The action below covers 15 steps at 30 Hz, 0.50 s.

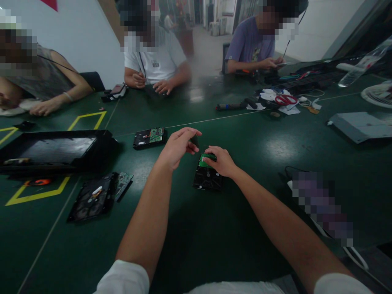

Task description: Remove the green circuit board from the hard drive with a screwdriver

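In front of me on the table lies a hard drive [208, 181], its underside up, with a green circuit board [202, 162] at the far end. My right hand [223, 161] rests on that end, fingers curled over the board and pressed to it. Just beyond and to the left, my left hand [179, 146] is raised above the table. Its thumb and fingers close on a small dark flat piece [195, 141], whose kind I cannot make out. Left of that hand lies another hard drive [149, 138] with its circuit board showing.
Another drive [93, 197] and a loose circuit board [123, 184] lie left, near a black tray [101, 143]. A grey metal box [361, 125] and a blurred-out device [321, 204] are right. Three people sit across the table [245, 228].
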Tool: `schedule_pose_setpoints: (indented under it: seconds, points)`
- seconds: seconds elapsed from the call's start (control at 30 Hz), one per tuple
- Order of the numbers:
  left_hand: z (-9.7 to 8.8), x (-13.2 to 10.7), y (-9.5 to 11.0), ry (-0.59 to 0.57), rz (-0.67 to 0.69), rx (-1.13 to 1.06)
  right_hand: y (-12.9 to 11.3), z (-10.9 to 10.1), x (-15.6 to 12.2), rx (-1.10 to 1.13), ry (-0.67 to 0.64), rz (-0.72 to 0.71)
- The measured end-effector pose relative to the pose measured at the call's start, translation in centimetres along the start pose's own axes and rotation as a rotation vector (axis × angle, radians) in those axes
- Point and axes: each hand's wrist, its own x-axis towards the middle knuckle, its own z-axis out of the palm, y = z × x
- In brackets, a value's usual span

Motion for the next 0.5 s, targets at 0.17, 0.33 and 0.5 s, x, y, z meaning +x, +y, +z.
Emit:
schedule_pose_setpoints:
  seconds: [0.17,0.33,0.5]
  points:
    - [-0.14,0.07,-0.20,-0.003,-0.016,-0.031,0.08,0.04,-0.03,-0.017,-0.007,-0.002]
    - [-0.21,0.20,-0.50,-0.005,-0.023,-0.078,0.07,0.00,-0.11,-0.007,-0.010,-0.003]
    - [-0.32,0.31,-0.42,0.029,0.025,-0.004,-0.03,-0.07,-0.03,0.000,-0.008,0.006]
